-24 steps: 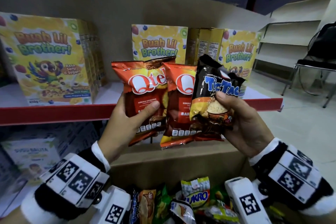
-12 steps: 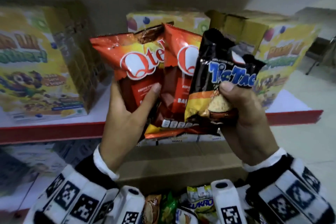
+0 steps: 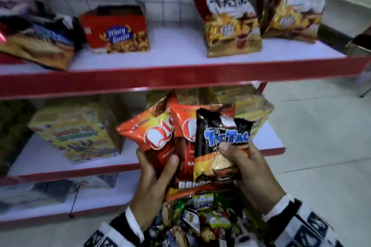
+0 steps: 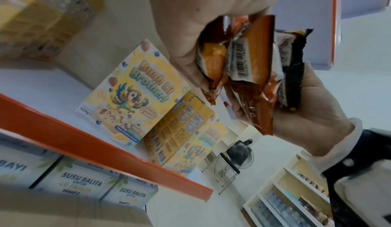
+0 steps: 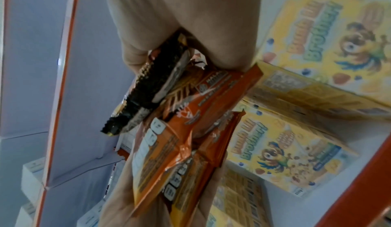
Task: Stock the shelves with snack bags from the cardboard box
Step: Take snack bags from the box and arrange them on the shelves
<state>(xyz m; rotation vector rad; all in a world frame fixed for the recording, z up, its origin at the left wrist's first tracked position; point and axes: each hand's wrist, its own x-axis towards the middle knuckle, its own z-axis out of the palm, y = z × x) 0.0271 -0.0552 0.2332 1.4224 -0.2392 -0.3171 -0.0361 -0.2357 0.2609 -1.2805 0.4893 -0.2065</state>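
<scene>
Head view shows the red-edged shelves (image 3: 180, 75) above and behind the fingers, and loose snack bags (image 3: 202, 220) heaped below the wrists. Left hand (image 3: 154, 182) curls its thumb and fingers (image 3: 173, 161) round the orange Qtela bag (image 3: 154, 136), a second orange bag (image 3: 185, 158) just beside it. Right hand (image 3: 253, 174) pinches the black TicTac bag (image 3: 218, 146), thumb (image 3: 224, 147) on its front.

Two orange bags (image 3: 160, 142), black TicTac bag (image 3: 218, 146), upright, overlapping

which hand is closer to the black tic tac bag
Right. The right hand grips the black Tic Tac bag itself; the left hand holds an orange Qtela bag further left, apart from it.
</scene>
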